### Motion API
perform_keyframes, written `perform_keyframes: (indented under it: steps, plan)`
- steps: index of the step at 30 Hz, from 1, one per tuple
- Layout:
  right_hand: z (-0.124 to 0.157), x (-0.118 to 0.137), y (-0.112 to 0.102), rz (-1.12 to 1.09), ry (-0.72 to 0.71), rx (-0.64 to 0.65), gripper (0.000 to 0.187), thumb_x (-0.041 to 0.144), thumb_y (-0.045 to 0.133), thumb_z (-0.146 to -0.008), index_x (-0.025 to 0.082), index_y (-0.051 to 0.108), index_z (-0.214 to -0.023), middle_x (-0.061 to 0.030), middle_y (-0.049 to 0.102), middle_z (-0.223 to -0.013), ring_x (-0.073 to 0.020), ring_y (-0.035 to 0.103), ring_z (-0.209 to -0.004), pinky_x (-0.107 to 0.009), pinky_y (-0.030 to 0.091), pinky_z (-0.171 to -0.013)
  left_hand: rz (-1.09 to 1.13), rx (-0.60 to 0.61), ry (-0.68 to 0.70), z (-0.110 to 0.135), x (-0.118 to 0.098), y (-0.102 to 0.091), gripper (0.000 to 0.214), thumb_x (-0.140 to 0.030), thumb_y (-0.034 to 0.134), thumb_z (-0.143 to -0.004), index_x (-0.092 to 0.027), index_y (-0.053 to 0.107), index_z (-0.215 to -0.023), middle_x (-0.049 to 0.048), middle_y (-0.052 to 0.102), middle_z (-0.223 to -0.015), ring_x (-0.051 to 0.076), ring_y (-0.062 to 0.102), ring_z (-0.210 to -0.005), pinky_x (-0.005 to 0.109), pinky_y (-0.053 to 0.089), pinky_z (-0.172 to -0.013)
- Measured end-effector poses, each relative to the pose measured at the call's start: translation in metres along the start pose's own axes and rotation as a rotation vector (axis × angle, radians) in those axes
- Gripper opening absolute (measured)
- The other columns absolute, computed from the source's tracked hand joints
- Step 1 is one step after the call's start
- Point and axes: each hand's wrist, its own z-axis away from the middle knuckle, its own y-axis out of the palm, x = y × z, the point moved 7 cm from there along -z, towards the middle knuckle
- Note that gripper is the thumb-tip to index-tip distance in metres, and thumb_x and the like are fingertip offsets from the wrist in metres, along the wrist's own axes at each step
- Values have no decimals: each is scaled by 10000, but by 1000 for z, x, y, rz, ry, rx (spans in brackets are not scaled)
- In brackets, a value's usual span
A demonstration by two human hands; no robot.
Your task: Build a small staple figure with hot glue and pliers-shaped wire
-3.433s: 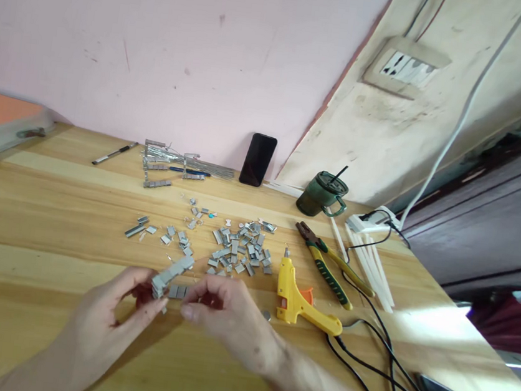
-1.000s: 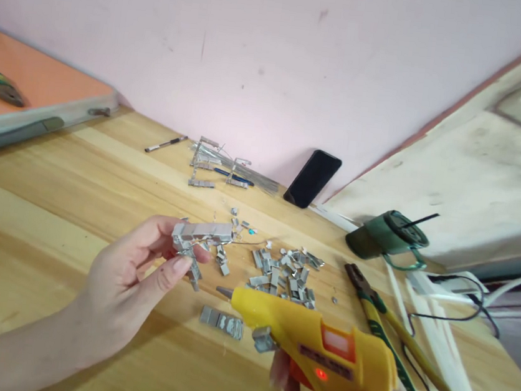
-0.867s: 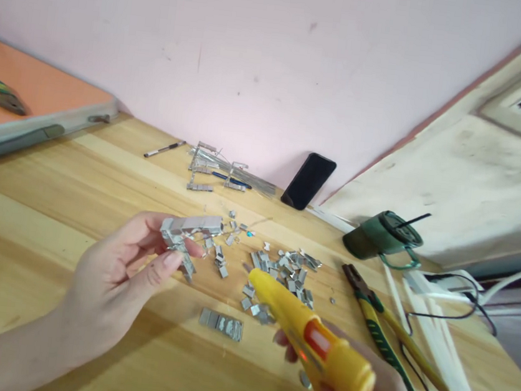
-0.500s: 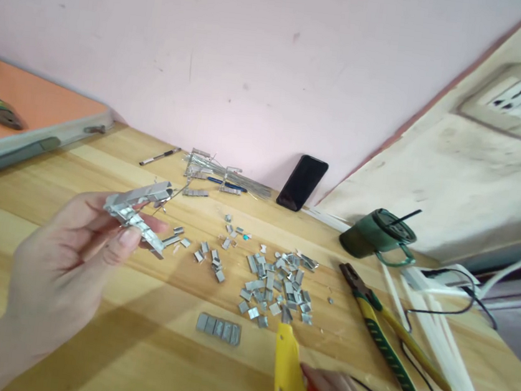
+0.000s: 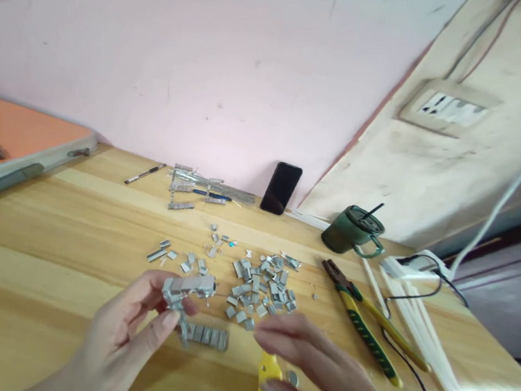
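Note:
My left hand pinches a small model of folded silvery metal pieces and wire between thumb and fingers, above the table. Over a yellow glue gun hovers my right hand, its fingers stretched out and apart, nothing in them. The hand covers much of the glue gun. Just past the model lies a row of joined grey metal blocks, partly hidden by it. Farther off is a loose heap of small bent metal pieces.
Large yellow-green pliers and long white sticks lie to the right, near a power strip with cords. A green mug, a phone, wires and a pen are along the back.
The left hand has moved right and down with the metal model. My right hand has risen from beside the glue gun to over it, fingers spreading. The view has shifted.

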Motion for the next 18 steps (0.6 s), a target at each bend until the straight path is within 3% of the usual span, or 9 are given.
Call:
perform_keyframes:
  steps: [3,5,8,13,18]
  plan:
    - [-37,-3,23,-339,217,-18,225,139,649,-745,197,677,-961,-28,619,-859,-126,595,-654,-248,520,-647,79,4,-45,4,3,10,186,-388,611,-805,-229,633,-898,18,701,-793,190,651,-746,241,526,-696]
    - [-48,-7,45,-501,362,81,113,119,667,-698,164,695,-798,2,566,-748,-119,539,-642,-228,465,-586,83,40,-41,5,2,16,183,-387,626,-796,-226,634,-882,12,691,-784,183,637,-731,238,518,-698]
    - [-51,-10,57,-680,439,126,26,134,663,-687,144,680,-671,25,519,-667,-108,489,-625,-220,399,-560,77,44,-52,5,1,19,205,-418,631,-783,-222,633,-844,3,668,-742,177,612,-697,238,506,-678]
    - [-45,-17,54,-745,372,56,61,162,683,-703,167,689,-643,21,537,-685,-112,512,-639,-240,402,-597,90,-8,-112,5,4,18,232,-447,647,-764,-231,644,-848,-4,672,-760,170,609,-724,215,489,-674]
    - [-43,-10,40,-632,142,-60,90,122,686,-728,197,721,-695,9,589,-682,-120,562,-630,-243,445,-585,120,32,-143,1,11,12,201,-426,628,-788,-241,629,-865,0,700,-804,173,635,-753,213,516,-689]
